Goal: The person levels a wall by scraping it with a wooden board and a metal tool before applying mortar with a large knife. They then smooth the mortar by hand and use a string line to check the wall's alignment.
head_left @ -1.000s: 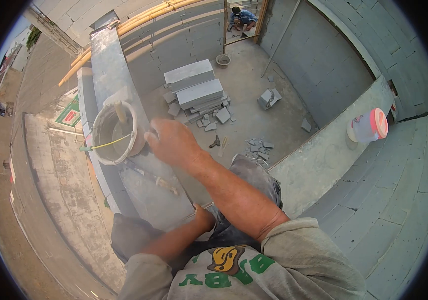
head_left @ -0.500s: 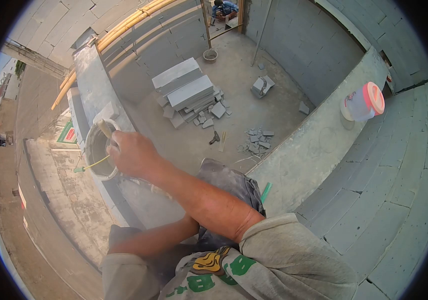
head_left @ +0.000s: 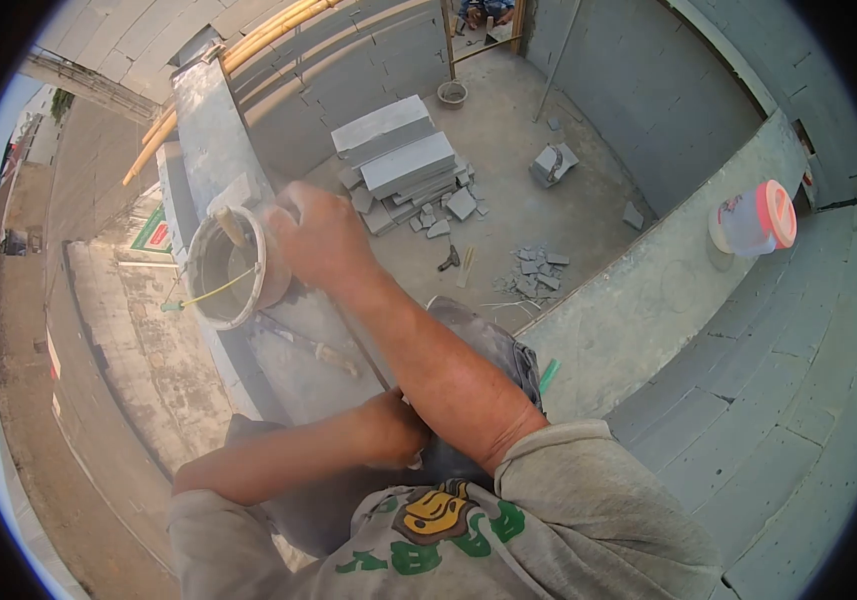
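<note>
A pale round bucket (head_left: 265, 262) stands on the wall ledge at left, its inside coated with grey residue. A tool's thick handle (head_left: 232, 226) leans inside it, and a thin yellow bail crosses its mouth. My right hand (head_left: 320, 238) is just right of the bucket's rim, fingers loosely bent and apart, with nothing visible in them. Below the bucket, a trowel-like tool (head_left: 333, 358) with a wooden handle lies on the ledge. My left hand (head_left: 396, 430) is close to my lap, partly behind my right forearm, its fingers curled. A small pale bit shows under it, too little to name.
Grey blocks (head_left: 408, 165) are stacked on the floor below, with broken pieces (head_left: 533, 270) and a dark hammer-like tool (head_left: 448, 258) nearby. A pink-lidded jug (head_left: 743, 220) stands on the right ledge (head_left: 628, 320). Another person (head_left: 488, 12) is in the far doorway.
My right hand has let go of the handle in the bucket and moved right, off the rim. My left hand has come into view near my lap. The whole view has shifted slightly.
</note>
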Demonstrator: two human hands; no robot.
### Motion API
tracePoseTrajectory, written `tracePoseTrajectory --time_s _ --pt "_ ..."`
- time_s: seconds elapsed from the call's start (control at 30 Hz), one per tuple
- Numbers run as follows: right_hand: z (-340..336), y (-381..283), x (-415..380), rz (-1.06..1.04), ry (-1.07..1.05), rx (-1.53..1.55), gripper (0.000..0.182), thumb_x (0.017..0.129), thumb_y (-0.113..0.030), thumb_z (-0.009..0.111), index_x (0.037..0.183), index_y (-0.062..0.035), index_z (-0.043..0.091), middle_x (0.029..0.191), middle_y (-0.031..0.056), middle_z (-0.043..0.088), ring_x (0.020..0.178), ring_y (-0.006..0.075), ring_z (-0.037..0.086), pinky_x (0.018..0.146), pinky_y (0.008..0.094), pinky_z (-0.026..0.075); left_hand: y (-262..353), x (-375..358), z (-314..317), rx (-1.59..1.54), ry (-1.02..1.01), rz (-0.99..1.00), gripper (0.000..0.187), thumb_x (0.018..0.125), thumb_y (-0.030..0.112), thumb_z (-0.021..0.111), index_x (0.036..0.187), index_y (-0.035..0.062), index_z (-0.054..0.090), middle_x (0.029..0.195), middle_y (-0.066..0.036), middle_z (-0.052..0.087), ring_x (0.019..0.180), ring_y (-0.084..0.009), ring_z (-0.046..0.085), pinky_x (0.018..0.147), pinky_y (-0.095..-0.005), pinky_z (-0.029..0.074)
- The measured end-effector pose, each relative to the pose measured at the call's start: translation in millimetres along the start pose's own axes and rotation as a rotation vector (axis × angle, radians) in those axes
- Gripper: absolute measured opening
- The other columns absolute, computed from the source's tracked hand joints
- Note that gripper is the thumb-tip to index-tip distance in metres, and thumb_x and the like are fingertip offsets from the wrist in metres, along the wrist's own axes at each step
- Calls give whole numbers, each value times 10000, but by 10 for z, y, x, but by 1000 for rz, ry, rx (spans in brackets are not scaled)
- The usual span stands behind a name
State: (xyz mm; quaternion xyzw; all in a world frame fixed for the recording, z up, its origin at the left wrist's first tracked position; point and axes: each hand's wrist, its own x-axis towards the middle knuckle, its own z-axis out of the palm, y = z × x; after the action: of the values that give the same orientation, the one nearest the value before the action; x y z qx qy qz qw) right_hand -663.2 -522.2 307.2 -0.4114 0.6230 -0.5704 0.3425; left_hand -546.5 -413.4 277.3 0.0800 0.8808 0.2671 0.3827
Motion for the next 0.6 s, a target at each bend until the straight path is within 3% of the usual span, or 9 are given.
tracePoseTrajectory --time_s 0.07,0.1,0.17,0.4,0.47,0.57,0.6 --pt "7 53 20 -82 50 68 262 849 -233 617 886 23 657 853 243 673 851 413 653 799 454 504 -309 -74 -27 63 104 -114 529 789 190 656 1297 77 560 1313 -140 567 1275 -298 481 1116 -459 308" --pt "2 84 42 -42 42 94 272 851 -241 614 895 23 665 854 236 678 846 402 657 795 443 506 -430 -89 -103 -21 101 -324 481 804 208 664 1259 76 577 1249 -133 601 1223 -284 527 1115 -507 290" --pt "-20 108 56 0 22 112 286 855 -251 609 912 21 679 857 220 687 834 379 664 787 424 510 -687 -226 -67 172 466 -588 266 859 250 588 1067 103 666 1095 -86 668 1101 -264 606 1112 -552 268" --pt "84 150 32 -55 12 8 311 852 -274 603 927 14 692 848 213 693 825 361 672 794 410 512 -1070 -33 372 -34 696 -913 227 852 233 603 1005 76 662 1049 -128 665 1033 -283 630 1061 -606 294" --pt "114 119 6 -18 -15 24 319 850 -281 603 923 16 692 857 221 690 837 364 671 804 413 510 -1085 163 561 -257 797 -1093 223 852 214 596 1012 70 656 1067 -134 659 1025 -294 631 1040 -667 261" --pt "160 91 -35 -7 -56 29 326 848 -286 605 926 19 689 877 238 683 860 375 669 819 421 506 -972 584 1025 -293 769 -1196 218 852 173 579 1036 79 650 1095 -120 655 1041 -289 625 1028 -722 211" --pt "152 81 -53 -18 -72 17 326 847 -283 606 934 21 686 889 246 680 872 384 667 823 428 504 -866 746 1205 -233 769 -1147 217 858 164 576 1048 87 648 1097 -103 651 1046 -282 621 1020 -747 186"
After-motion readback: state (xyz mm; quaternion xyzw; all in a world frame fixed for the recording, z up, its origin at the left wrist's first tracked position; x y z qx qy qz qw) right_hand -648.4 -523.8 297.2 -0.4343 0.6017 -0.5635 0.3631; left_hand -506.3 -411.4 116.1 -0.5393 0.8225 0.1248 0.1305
